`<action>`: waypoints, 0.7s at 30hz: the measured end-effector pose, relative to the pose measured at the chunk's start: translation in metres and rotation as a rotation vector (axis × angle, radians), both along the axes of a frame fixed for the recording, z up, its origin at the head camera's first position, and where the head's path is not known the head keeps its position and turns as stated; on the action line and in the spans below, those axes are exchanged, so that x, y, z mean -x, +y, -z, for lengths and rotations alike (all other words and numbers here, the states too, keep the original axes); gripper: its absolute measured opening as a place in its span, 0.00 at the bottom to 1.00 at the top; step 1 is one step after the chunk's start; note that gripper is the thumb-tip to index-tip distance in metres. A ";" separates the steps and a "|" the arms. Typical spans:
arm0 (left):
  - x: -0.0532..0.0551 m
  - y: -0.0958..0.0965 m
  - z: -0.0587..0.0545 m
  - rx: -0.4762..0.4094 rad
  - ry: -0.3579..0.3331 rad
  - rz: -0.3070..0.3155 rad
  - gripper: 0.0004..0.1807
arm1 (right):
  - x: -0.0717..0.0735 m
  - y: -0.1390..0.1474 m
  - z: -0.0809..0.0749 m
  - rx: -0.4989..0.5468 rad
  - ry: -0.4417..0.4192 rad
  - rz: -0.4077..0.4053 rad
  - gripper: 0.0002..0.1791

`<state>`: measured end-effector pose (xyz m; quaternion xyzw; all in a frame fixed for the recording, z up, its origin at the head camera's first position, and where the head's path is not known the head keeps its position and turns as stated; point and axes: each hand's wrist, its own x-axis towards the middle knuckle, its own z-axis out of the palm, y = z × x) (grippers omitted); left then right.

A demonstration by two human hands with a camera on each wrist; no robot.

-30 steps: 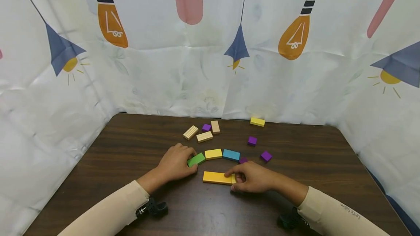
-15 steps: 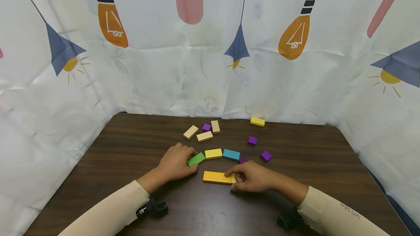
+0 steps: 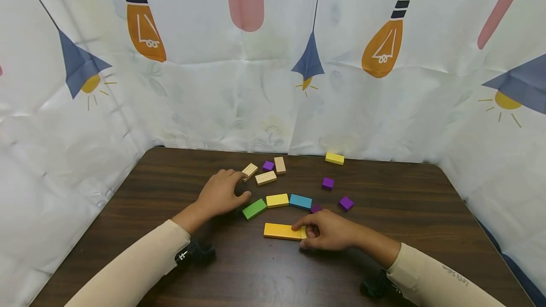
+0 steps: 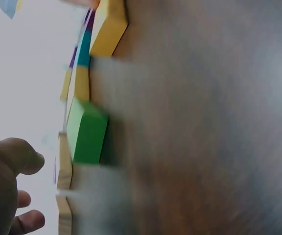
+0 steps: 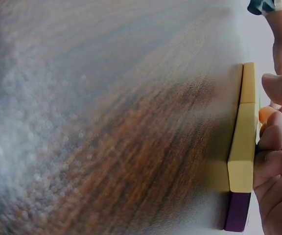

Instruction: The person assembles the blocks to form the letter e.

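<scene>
The right sleeve (image 3: 435, 281) bears illegible lettering (image 3: 455, 275); the right grip (image 3: 330, 230) rests one fingertip on the orange block (image 3: 281, 231), its long axis left-right on the brown bench (image 3: 409, 198); pinching cannot be confirmed. Beyond, the green block (image 3: 254, 209) slants away rightward; the left grip (image 3: 219, 195), spread, is near a wooden block (image 3: 250, 170). Behind stands lamp-printed white sheeting (image 3: 213, 103).

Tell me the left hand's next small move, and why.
Probably close the left hand on the leftmost wood block. Its fingers are at that block's near end, but the thumb stands apart, so the block does not look gripped. The right hand is occupied at the front yellow blocks.
</scene>
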<state>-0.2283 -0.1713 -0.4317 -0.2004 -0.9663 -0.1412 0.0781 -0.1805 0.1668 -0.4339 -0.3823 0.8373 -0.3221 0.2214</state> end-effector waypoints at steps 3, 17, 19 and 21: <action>0.010 -0.005 -0.001 0.002 -0.011 -0.007 0.29 | 0.000 0.000 0.000 0.001 -0.002 -0.002 0.20; 0.037 -0.008 0.008 0.009 -0.069 0.003 0.33 | 0.000 0.000 0.001 0.018 0.007 -0.010 0.20; 0.040 -0.008 0.010 0.011 -0.059 0.015 0.32 | 0.000 0.000 0.001 0.018 0.004 -0.009 0.20; 0.043 -0.007 0.011 0.008 -0.057 0.019 0.32 | 0.000 0.000 0.001 0.017 0.002 -0.007 0.20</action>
